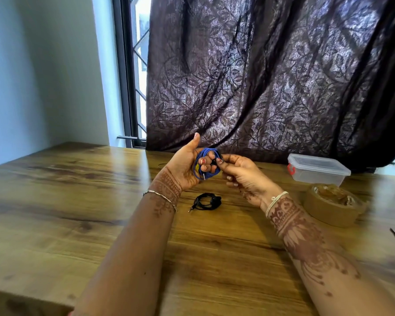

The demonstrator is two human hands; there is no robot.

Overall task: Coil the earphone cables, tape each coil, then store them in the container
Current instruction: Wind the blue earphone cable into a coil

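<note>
Blue earphone cable (206, 152) is wound into a loose oval coil and held in the air above the table (78, 190), just before the far edge. The coil stands roughly upright, its long axis running from upper right down to lower left. The metal jack plug (203, 177) hangs at the lower part of the loop, tip pointing down. The coil sits around the fingers of the left hand (185, 167): strands pass over the backs of the curled fingers and across the palm side, and the fingertips show through the middle of the loop. The left palm is turned toward the right hand and the thumb sticks straight up, clear of the cable. The right hand (244, 176) meets the coil at its right side, with thumb and forefinger pinched on a small dark piece of the cable there; too small to tell what that piece is. Its other fingers curl loosely beneath and hold nothing. Both forearms reach forward from the near edge and the wrists converge. A thin bracelet (161, 197) is on the left wrist and a white thread band (276, 201) on the right. A black earphone cable (206, 201), already coiled, lies flat on the table directly below the hands, its plug pointing lower left. To the right, well apart, are a clear lidded container (317, 169) and, nearer, a roll of brown tape (333, 208). Behind are a dark leaf-patterned curtain (260, 76) and a window (137, 65).
</note>
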